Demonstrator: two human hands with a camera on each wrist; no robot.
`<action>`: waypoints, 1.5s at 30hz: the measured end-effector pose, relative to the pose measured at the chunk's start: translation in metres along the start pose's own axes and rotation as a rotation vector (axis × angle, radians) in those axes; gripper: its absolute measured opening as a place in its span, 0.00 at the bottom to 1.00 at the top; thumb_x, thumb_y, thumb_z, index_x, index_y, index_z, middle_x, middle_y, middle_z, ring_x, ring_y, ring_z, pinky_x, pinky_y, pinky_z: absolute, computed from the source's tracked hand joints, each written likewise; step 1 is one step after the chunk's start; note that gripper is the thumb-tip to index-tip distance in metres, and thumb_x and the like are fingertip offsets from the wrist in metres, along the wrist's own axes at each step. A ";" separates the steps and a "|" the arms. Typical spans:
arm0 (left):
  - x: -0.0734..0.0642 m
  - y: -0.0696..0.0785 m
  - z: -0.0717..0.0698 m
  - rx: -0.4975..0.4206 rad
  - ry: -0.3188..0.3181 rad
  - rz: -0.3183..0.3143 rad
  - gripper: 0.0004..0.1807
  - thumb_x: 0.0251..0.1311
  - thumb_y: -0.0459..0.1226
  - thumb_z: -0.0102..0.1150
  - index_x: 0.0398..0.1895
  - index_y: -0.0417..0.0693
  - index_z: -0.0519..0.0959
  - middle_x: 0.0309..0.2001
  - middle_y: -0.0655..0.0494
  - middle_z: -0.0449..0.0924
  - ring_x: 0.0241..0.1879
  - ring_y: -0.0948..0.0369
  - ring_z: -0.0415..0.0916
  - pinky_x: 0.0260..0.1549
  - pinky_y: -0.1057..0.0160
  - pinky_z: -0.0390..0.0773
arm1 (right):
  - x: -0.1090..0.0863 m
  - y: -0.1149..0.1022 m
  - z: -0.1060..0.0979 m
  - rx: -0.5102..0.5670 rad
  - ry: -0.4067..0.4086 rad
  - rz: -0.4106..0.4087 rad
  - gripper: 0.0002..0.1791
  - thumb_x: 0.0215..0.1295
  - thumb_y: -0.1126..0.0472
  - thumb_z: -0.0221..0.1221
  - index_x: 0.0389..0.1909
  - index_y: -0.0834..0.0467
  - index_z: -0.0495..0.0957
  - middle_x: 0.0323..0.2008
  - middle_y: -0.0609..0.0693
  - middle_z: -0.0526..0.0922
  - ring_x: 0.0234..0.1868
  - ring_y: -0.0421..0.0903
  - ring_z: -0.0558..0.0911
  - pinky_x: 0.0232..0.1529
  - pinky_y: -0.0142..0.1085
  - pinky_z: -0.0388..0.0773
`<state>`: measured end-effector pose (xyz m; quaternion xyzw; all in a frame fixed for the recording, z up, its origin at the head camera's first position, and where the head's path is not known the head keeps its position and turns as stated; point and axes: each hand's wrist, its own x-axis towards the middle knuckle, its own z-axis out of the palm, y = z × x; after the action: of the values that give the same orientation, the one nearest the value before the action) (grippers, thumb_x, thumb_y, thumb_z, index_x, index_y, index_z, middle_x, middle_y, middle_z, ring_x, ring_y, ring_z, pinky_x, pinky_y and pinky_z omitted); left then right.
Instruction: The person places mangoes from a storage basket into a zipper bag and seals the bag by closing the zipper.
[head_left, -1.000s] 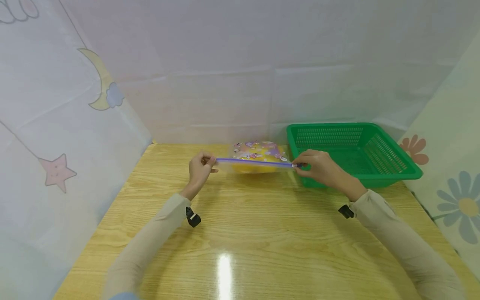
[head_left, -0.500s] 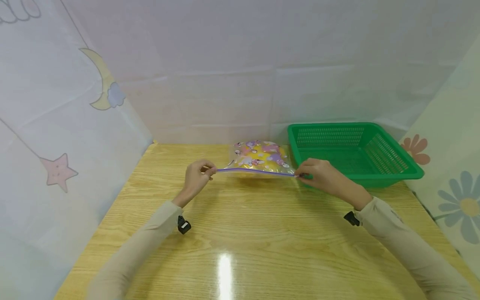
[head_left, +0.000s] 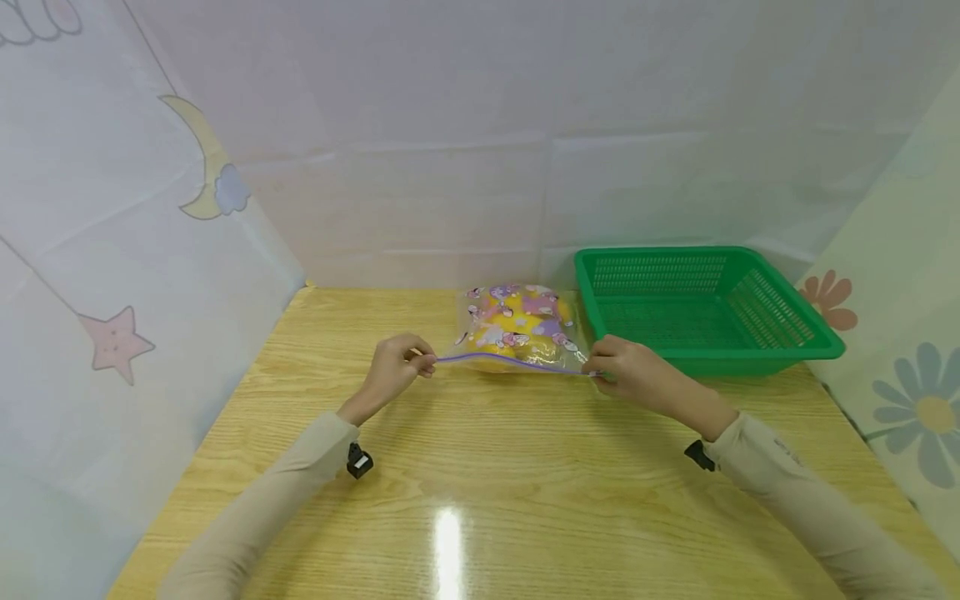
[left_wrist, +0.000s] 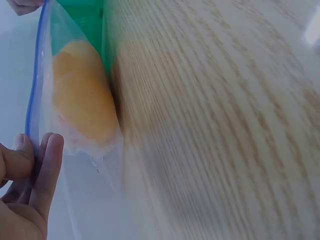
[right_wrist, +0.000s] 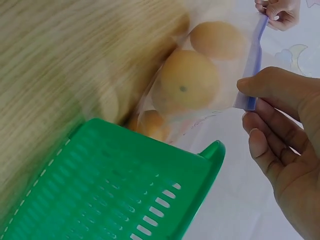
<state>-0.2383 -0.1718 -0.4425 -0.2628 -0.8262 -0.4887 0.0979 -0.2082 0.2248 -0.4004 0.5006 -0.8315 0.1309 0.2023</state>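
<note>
A clear zip bag [head_left: 517,329] printed with cartoon figures lies toward the back of the table, its purple zip edge [head_left: 487,357] facing me. Several round orange-yellow fruits [right_wrist: 190,80] show through the plastic in the right wrist view. My left hand [head_left: 397,364] pinches the left end of the zip edge between thumb and fingers. At the other end, my right hand [head_left: 633,372] pinches the right corner of that edge. Between the two hands the zip line is stretched, with a slight wave in it.
A green plastic basket [head_left: 705,365] with slotted walls stands at the back right, close beside the bag and my right hand. Behind the wooden table [head_left: 480,467] hangs a pale cloth [head_left: 420,150], with printed cloth along both sides.
Both hands have come down and toward me, still pinching the zip edge. The bag has tipped from edge-on to flatter, so more of its printed face shows.
</note>
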 end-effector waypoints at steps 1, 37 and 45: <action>0.000 0.000 0.000 0.009 -0.002 0.005 0.03 0.60 0.22 0.62 0.31 0.34 0.82 0.29 0.42 0.83 0.25 0.56 0.84 0.27 0.64 0.84 | 0.000 -0.001 0.001 0.001 -0.005 0.000 0.15 0.41 0.77 0.74 0.31 0.60 0.84 0.32 0.50 0.78 0.33 0.44 0.76 0.29 0.34 0.78; -0.022 -0.012 -0.007 0.051 -0.331 0.075 0.03 0.54 0.25 0.69 0.32 0.35 0.88 0.39 0.51 0.84 0.42 0.52 0.80 0.39 0.64 0.82 | -0.014 -0.010 0.031 -0.047 -0.230 -0.014 0.24 0.46 0.75 0.73 0.20 0.53 0.65 0.24 0.41 0.59 0.26 0.37 0.58 0.22 0.27 0.56; -0.024 -0.010 -0.006 0.106 -0.378 0.084 0.05 0.52 0.24 0.70 0.32 0.37 0.88 0.39 0.50 0.83 0.41 0.53 0.80 0.39 0.66 0.82 | -0.015 -0.011 0.030 -0.049 -0.267 -0.003 0.22 0.49 0.72 0.73 0.20 0.53 0.68 0.24 0.41 0.61 0.25 0.37 0.59 0.22 0.28 0.57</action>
<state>-0.2243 -0.1893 -0.4572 -0.3786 -0.8427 -0.3820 -0.0249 -0.1986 0.2187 -0.4333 0.5100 -0.8530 0.0426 0.1023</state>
